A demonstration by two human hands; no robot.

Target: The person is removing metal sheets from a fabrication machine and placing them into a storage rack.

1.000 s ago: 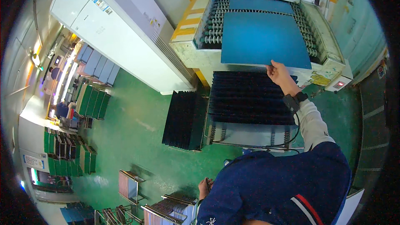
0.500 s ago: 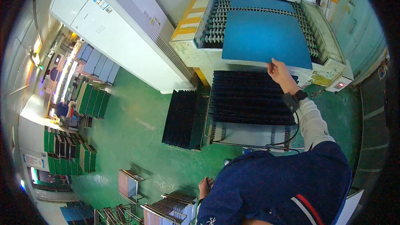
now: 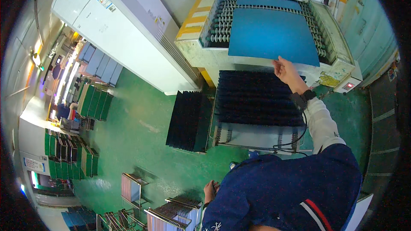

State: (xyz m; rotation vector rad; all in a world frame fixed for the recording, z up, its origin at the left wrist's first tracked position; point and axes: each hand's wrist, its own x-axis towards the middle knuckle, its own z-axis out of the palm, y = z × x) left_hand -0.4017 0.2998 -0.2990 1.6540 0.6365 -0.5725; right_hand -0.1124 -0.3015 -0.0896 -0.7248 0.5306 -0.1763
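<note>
A flat blue panel [image 3: 272, 34] lies on the roller conveyor of a machine, its near edge sticking out past the front. My right hand [image 3: 286, 72] is at that near edge, right of its middle, with fingertips and thumb pinched on it. Behind it a second blue panel [image 3: 269, 2] lies further in on the rollers. Below the conveyor a rack holds a row of dark upright panels [image 3: 257, 98], just under my right hand. My left hand [image 3: 209, 191] hangs low beside my body, fingers curled; a dark bit shows at them, too small to name.
Another stack of dark panels [image 3: 186, 122] stands on the green floor to the left. A tall white cabinet-like unit [image 3: 115, 30] rises left of the machine [image 3: 190, 51]. Wire racks with panels [image 3: 171, 216] stand at the lower left. A cable runs from my right wrist.
The near blue panel has shifted slightly away from me, and my right hand has moved a little with its edge. My left hand stays where it was.
</note>
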